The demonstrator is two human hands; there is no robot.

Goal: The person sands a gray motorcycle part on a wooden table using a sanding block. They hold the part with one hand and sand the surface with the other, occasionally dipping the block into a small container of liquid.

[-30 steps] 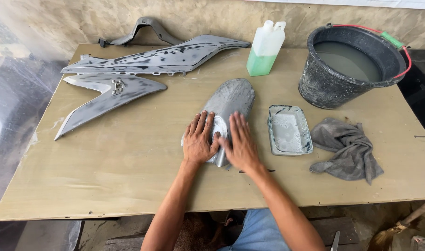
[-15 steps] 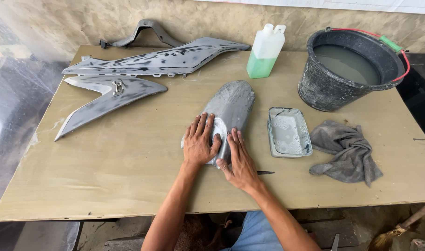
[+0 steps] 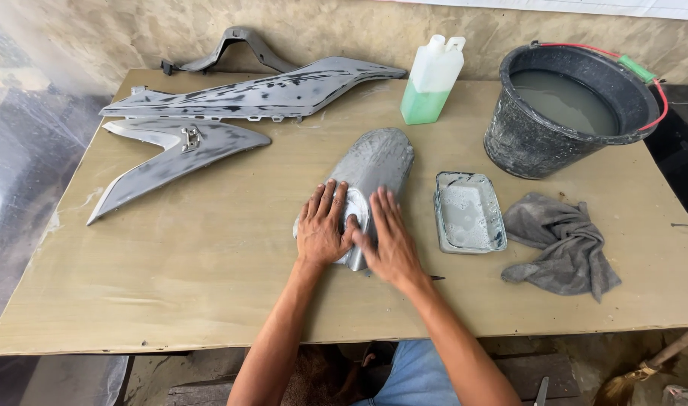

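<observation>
A grey, wet-looking curved plastic panel [image 3: 374, 162] lies on the wooden table [image 3: 208, 271], its long axis running away from me. My left hand [image 3: 323, 225] rests flat on its near end, fingers spread. My right hand [image 3: 389, 239] lies flat beside it on the panel's near right edge, fingers together and pointing away. Neither hand grips anything; both press on the panel's surface. The panel's near end is covered by my hands.
A small rectangular tray of soapy water [image 3: 468, 210] sits right of the panel, then a crumpled grey rag [image 3: 562, 244]. A black bucket of murky water [image 3: 569, 105] and a white bottle with green liquid [image 3: 432, 79] stand at the back. Two long grey fairing panels [image 3: 246, 94] [image 3: 171, 154] lie at left.
My right hand has slid along the panel's near right edge, dipping toward me half a second ago and back up now. The left hand has stayed in place.
</observation>
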